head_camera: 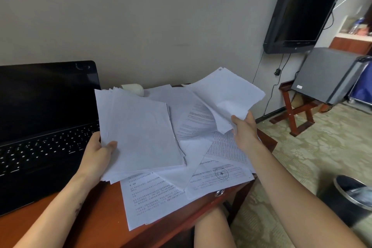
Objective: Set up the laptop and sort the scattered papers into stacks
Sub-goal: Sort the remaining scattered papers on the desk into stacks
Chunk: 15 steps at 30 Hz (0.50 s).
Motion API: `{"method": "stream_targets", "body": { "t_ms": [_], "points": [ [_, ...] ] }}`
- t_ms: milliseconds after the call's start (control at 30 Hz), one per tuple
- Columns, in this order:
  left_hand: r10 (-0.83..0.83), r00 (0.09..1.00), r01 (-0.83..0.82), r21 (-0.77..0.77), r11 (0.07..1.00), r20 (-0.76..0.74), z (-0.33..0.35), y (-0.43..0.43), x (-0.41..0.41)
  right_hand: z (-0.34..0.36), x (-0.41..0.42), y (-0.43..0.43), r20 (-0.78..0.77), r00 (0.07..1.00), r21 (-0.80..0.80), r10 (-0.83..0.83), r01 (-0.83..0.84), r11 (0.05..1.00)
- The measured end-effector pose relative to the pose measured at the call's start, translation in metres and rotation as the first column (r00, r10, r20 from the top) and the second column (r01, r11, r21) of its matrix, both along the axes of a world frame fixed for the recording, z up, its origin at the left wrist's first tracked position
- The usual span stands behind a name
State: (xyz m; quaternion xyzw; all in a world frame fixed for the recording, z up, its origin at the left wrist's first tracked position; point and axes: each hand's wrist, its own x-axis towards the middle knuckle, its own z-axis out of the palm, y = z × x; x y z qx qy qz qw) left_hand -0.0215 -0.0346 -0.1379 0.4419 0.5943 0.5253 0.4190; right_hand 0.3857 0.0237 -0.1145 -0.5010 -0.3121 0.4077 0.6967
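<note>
Left hand (98, 153) grips a gathered stack (138, 133) beside the open laptop (40, 117) at the left edge of the desk (90, 217); right hand (243, 129) pinches lifted sheets (227, 90) over the right edge; squaring corners before merging seems wise.

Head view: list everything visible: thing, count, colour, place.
slim open laptop computer: 1, black, left on desk
wooden desk: 1, reddish-brown, under laptop and papers
paper stack: 1, white, raised above desk beside laptop
curled paper sheets: a few, white, raised above desk's right side
loose printed papers: several, white, scattered on desk right of laptop
paper roll: 1, off-white, desk back, by wall
wall-mounted flat TV: 1, black, upper right
box-shaped cabinet: 1, grey, on stand right of desk
wooden cross-legged stand: 1, red-brown, floor
round waste bin: 1, black with metal rim, floor lower right
left hand: 1, grips paper stack
right hand: 1, holds curled paper sheets
</note>
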Motion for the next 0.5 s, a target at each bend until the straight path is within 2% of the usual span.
{"method": "stream_targets", "body": {
  "t_ms": [167,333,500],
  "points": [
    [-0.015,0.998,0.015,-0.003,1.0,0.064,-0.001,-0.001,0.008,0.003,-0.016,-0.003,0.055,0.989,-0.023,0.14,-0.139,0.99],
    [-0.041,0.998,0.041,-0.012,0.999,0.058,-0.006,0.0,0.008,-0.009,-0.024,-0.005,0.345,0.932,-0.22,0.116,-0.04,0.975],
    [-0.05,0.998,0.05,0.0,0.999,0.037,-0.006,-0.001,0.009,-0.018,-0.024,-0.009,0.583,0.777,-0.447,0.238,0.063,0.892]
  ]
}}
